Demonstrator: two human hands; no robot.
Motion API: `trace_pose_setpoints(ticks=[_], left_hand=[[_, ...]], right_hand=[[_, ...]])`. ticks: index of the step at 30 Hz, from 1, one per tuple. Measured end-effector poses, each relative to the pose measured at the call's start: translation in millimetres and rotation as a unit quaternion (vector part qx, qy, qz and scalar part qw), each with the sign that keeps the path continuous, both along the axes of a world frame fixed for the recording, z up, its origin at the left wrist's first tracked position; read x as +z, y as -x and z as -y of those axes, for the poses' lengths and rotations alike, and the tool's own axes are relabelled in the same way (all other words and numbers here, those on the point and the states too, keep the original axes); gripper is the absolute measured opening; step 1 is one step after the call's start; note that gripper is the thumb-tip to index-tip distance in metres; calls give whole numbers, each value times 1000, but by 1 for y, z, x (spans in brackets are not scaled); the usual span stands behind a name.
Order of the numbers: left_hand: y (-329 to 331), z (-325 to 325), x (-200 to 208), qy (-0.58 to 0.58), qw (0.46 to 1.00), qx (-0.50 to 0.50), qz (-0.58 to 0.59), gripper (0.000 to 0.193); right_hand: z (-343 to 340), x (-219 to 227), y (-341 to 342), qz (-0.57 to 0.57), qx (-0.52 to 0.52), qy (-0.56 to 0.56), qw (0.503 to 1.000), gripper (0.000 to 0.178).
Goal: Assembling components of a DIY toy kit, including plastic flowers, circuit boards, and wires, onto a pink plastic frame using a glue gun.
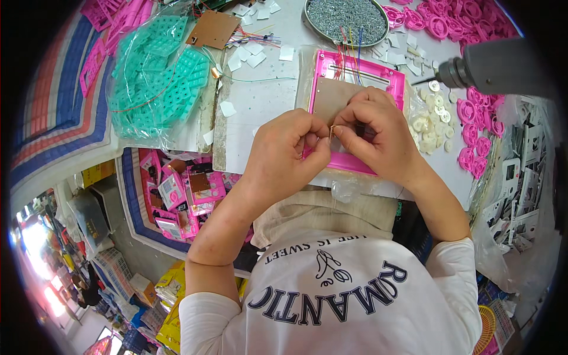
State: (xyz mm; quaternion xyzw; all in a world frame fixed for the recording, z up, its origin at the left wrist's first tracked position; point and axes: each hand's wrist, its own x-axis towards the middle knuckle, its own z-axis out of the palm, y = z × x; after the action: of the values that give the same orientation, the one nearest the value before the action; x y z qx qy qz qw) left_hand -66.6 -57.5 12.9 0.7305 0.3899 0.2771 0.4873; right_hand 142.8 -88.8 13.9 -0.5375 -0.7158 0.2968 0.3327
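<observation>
My left hand [287, 151] and my right hand [378, 133] meet over the near part of a pink plastic frame [349, 161]. Both are closed, fingertips pinched together on a thin copper-coloured wire [332, 130]; its far ends are hidden by my fingers. Beneath them a brown circuit board [331, 97] lies in the frame, partly covered by my right hand. Red wires [339, 62] and blue wires [359, 56] run up from the board past the frame's far edge.
An electric screwdriver [467, 68] juts in from the right. Beyond the frame stands a tray of screws [349, 21]. Pink rings [467, 127] and white discs [435, 115] lie right, bagged green parts [160, 89] left. A bin [133, 195] below holds pink assemblies.
</observation>
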Motion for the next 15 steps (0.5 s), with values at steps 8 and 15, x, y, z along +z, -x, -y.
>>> trace_pose_setpoints(ticks=[8, 15], left_hand=[[1, 0, -1, 9, 1000, -1, 5, 9], [2, -1, 3, 9, 1000, -5, -13, 12]], right_hand=[[1, -2, 0, -9, -8, -16, 1000, 11], [-1, -1, -1, -10, 3, -15, 1000, 10]])
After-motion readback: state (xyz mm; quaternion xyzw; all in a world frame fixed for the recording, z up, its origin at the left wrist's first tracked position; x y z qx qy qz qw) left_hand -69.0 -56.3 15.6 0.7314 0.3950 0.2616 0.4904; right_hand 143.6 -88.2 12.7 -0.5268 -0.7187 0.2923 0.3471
